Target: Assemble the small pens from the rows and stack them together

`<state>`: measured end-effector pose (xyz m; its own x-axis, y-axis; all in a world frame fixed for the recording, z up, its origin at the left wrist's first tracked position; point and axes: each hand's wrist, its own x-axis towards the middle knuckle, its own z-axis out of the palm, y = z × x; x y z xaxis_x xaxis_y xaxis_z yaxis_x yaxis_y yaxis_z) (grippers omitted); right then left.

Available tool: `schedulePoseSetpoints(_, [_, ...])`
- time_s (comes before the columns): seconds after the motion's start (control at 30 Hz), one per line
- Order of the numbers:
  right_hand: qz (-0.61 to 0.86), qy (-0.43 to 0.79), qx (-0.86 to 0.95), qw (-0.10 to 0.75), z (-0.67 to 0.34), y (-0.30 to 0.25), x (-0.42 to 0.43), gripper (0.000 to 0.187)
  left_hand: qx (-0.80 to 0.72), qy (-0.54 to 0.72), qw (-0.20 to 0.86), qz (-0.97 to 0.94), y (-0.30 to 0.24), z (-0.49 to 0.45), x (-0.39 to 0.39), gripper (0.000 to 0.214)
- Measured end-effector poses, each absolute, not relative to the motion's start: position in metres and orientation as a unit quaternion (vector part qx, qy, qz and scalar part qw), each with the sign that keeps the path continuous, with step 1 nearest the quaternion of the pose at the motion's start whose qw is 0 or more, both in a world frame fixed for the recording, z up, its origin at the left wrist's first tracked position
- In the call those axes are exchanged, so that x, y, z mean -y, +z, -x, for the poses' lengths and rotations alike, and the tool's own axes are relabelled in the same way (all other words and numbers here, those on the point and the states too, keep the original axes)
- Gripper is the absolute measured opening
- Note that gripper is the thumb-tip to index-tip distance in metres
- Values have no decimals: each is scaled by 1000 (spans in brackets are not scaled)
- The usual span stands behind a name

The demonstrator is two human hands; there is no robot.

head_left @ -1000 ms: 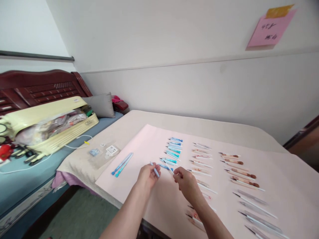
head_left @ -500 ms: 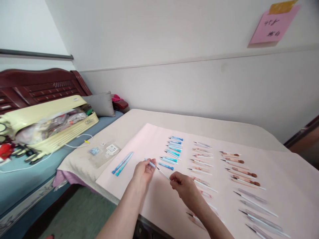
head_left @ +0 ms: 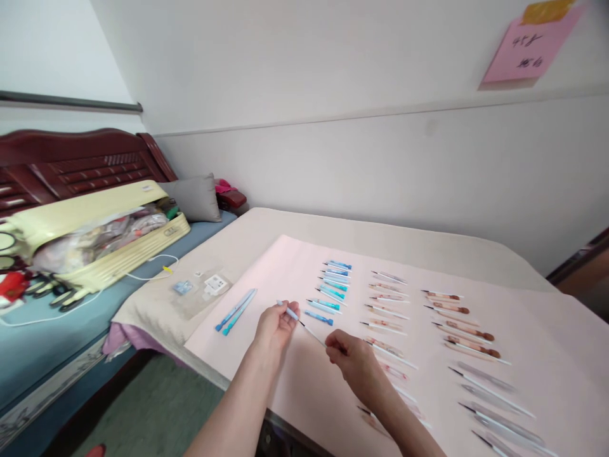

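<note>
My left hand (head_left: 275, 327) is closed on the light-blue barrel of a pen (head_left: 287, 310), held just above the pink paper sheet (head_left: 295, 266). My right hand (head_left: 351, 358) pinches the far end of the thin white refill (head_left: 311, 332) that runs out of that barrel toward it. Just beyond my hands lies a column of blue pens with their refills (head_left: 333, 285). Two blue pens (head_left: 235, 311) lie side by side to the left.
Further columns of pink pens (head_left: 386, 298), brown pens (head_left: 459, 327) and clear pens (head_left: 495, 400) cover the sheet on the beige table (head_left: 380, 235). Small packets (head_left: 204, 284) lie at the table's left end. A bed with a cream case (head_left: 95, 235) stands left.
A second ago my hands were close together over the blue column. They have drawn apart and nearer to me, and the white refill now shows stretched between the blue barrel and my right hand.
</note>
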<state>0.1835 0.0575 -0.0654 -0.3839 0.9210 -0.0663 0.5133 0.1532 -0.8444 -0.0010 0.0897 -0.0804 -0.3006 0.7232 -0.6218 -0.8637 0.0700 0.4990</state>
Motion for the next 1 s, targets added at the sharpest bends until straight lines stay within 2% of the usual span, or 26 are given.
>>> schedulePoseSetpoints(0.37, [516,410,707,257,-180,-71,-58,12,-437,671,599,9,-74,-21,-81,8])
schedulePoseSetpoints(0.87, [516,458,669,276,-174,-64,-56,13,-445,688,571,-44,-74,-26,-78,8])
schedulePoseSetpoints(1.0, [524,444,659,305,-171,-64,-57,11,-419,641,639,-75,-71,-43,-69,6])
